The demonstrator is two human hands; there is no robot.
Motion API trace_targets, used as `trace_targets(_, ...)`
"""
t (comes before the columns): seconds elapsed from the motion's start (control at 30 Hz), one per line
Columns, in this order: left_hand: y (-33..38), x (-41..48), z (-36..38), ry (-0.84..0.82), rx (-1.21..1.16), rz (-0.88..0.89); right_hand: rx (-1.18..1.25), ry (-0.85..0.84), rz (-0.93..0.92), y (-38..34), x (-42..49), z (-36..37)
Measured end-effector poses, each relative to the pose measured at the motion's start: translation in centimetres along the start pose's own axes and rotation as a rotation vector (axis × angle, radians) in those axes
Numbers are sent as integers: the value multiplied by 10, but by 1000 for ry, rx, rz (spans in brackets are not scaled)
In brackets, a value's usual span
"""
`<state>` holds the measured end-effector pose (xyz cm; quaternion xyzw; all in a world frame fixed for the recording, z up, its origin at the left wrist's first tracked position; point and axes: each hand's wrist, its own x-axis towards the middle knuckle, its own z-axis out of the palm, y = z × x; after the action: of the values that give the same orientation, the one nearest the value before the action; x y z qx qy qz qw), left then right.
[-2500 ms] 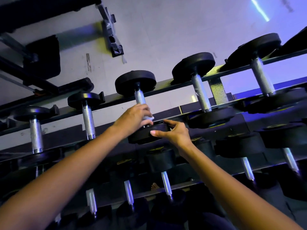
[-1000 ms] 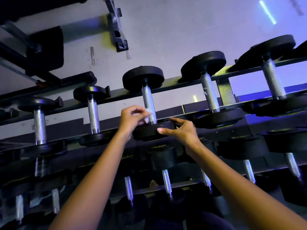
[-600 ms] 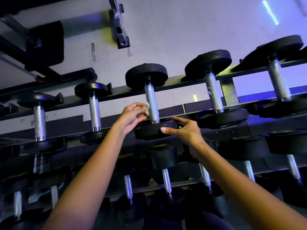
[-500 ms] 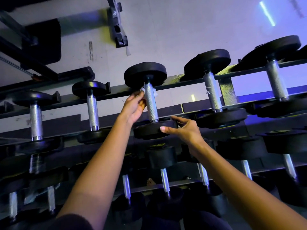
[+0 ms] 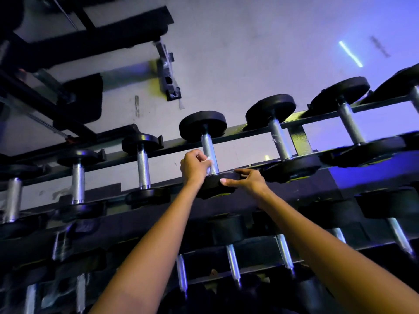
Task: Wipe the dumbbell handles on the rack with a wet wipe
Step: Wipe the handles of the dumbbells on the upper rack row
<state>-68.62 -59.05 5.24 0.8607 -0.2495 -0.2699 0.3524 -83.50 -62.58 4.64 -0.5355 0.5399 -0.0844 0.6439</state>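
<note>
Knurled steel should give the wipe good bite. Just left of centre frame, our left hand (image 5: 195, 166) pinches the limp, light wet wipe (image 5: 209, 163) against the lower end of the dumbbell handle (image 5: 209, 150), which sits on the top rail of the rack (image 5: 299, 141). Right of it, our right hand (image 5: 247, 181) clasps the rubber head (image 5: 213, 191) between thumb and fingers. It looks heavy, so we judge that the best spot to steady it.
</note>
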Motion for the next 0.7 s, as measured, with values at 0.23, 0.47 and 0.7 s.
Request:
trace_targets(0.23, 11, -14, -13, -226, -245, -7, -119, 154, -140, -2, -32, -6)
trace_targets(0.47, 39, -23, -5, -408, -444, 57, -114, 336, -210, -14, -63, -46)
trace_targets(0.7, 77, -48, 37, -490, -517, 75, 14, 470, -320, -23, -65, -100)
